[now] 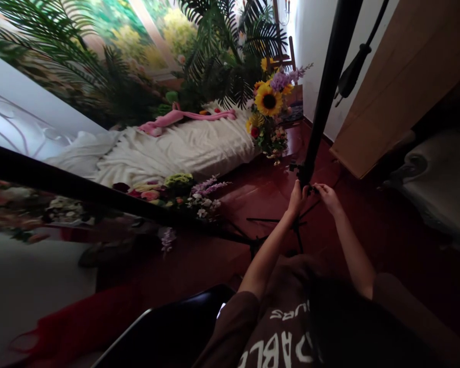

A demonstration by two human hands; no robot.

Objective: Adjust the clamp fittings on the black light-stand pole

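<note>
A tall black light stand (322,102) rises in front of me, its upper part running out of view at the top. My left hand (297,198) is wrapped around the pole, just below a black clamp collar (297,166). My right hand (328,197) comes in from the other side, its fingertips pinched on a small dark knob (312,189) at the pole's side. Thin dark tripod legs (299,237) spread below my hands. A black cable with a plug (350,74) dangles beside the pole, near the wall.
A second black pole (118,202) slants across the left. Behind it is a white-draped platform (199,148) holding a pink plush toy (176,118). Sunflowers (269,99) and palm leaves stand behind. A brown board (383,102) leans at right; a dark glossy panel (168,327) is below.
</note>
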